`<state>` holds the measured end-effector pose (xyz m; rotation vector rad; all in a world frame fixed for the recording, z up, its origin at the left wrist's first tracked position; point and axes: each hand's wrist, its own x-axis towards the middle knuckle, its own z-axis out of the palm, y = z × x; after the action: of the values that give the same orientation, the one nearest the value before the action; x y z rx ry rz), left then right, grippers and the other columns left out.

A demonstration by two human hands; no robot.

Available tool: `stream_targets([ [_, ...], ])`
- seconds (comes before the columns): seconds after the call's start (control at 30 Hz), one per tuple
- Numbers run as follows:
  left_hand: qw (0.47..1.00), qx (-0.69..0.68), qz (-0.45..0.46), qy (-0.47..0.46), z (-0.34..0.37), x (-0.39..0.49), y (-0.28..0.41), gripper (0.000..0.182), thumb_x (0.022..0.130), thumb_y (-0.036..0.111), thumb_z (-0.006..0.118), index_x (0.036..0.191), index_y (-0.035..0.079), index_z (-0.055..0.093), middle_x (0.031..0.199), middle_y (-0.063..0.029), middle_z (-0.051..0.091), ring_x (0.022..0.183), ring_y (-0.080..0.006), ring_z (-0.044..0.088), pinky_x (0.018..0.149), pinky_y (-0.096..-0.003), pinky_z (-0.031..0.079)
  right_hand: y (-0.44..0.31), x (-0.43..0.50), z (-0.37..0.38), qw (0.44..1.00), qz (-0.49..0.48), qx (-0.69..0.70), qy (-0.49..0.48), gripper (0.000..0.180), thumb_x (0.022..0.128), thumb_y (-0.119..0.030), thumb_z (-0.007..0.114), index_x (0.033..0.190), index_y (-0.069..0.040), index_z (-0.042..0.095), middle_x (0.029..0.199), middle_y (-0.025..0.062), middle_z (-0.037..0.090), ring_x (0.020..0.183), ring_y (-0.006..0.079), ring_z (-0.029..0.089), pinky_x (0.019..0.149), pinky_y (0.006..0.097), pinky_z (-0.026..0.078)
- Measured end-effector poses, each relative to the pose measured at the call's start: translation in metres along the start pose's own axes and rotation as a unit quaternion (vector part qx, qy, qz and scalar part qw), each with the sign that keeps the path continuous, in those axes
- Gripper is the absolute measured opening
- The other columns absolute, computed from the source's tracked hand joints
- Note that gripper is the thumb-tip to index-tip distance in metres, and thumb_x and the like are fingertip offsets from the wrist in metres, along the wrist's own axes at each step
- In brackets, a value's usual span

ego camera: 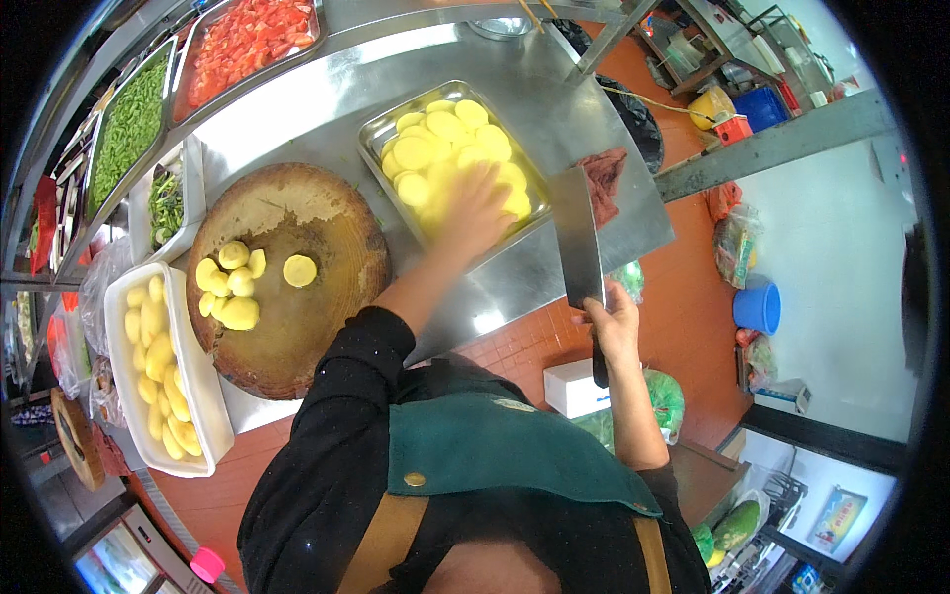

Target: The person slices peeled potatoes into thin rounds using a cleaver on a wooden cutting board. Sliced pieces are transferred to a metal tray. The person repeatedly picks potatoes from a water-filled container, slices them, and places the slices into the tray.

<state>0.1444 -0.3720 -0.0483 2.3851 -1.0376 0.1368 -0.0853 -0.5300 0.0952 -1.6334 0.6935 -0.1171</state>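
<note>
My left hand [475,211] is spread over potato slices [427,145] in a steel tray [375,134], its fingers blurred and apart. In my right hand [614,323] is a Chinese cleaver [575,223], its broad blade pointing away from me beside the tray's right side. A round wooden chopping block [326,334] stands left of the tray. On it lie several peeled potato pieces [240,313] and, apart from them, one thick cut piece [300,271]. A white plastic tub [223,438] of whole peeled potatoes [159,356] stands at the block's left.
A red cloth [603,182] lies near the right end of the steel table [534,82]. On the upper shelf are a tray of diced tomatoes [249,48] and one of chopped green vegetables [130,122]. A metal post [616,37] rises at the table's back right.
</note>
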Motion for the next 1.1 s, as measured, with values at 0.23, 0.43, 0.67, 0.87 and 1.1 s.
stream_targets([
  [0.23,0.992,0.095,0.003,-0.077,0.004,0.047,0.018,0.069,0.077,0.043,0.079,0.137,0.021,0.054,0.145,-0.0181,0.05,0.132,-0.0313,0.05,0.113,-0.0506,0.034,0.01,-0.012,-0.001,1.0,0.007,0.003,0.019,0.021,0.092,0.002,0.059,0.112,-0.004,0.06,0.091,0.0051,0.069,0.065,0.0131,0.069,0.05,0.022,0.046],
  [0.43,0.997,-0.063,-0.05,-0.013,0.011,0.079,-0.004,0.041,0.082,0.032,0.076,0.115,0.014,0.06,0.099,-0.0192,0.07,0.093,-0.0378,0.068,0.083,-0.0487,0.052,0.019,-0.024,-0.01,0.998,0.028,0.012,0.049,0.021,0.092,0.002,0.058,0.113,-0.003,0.06,0.094,0.0056,0.07,0.066,0.013,0.07,0.048,0.0212,0.045],
  [0.67,0.937,-0.289,-0.164,-0.103,-0.028,0.09,-0.022,0.034,0.078,0.031,0.083,0.101,0.01,0.07,0.082,-0.0182,0.068,0.077,-0.0279,0.068,0.072,-0.0408,0.053,0.025,-0.031,-0.015,0.996,0.054,0.024,0.066,0.021,0.093,0.003,0.058,0.113,-0.002,0.06,0.097,0.0065,0.069,0.067,0.013,0.07,0.047,0.021,0.045],
  [0.87,0.942,-0.274,-0.179,-0.079,-0.019,0.079,-0.025,0.031,0.078,0.029,0.083,0.102,0.013,0.07,0.082,-0.0141,0.07,0.075,-0.0293,0.067,0.073,-0.0387,0.053,0.02,-0.026,-0.009,0.998,0.039,0.031,0.048,0.023,0.092,0.006,0.057,0.114,0.0,0.06,0.099,0.0074,0.068,0.074,0.0142,0.069,0.06,0.0255,0.057],
  [1.1,0.993,-0.056,-0.046,-0.091,-0.027,0.088,0.004,0.03,0.082,0.026,0.076,0.11,0.018,0.072,0.102,-0.0022,0.073,0.112,-0.0263,0.06,0.102,-0.0419,0.043,0.021,-0.022,-0.011,0.998,0.036,0.037,0.047,0.022,0.093,0.007,0.056,0.113,0.002,0.06,0.1,0.0081,0.068,0.085,0.014,0.067,0.068,0.0292,0.062],
])
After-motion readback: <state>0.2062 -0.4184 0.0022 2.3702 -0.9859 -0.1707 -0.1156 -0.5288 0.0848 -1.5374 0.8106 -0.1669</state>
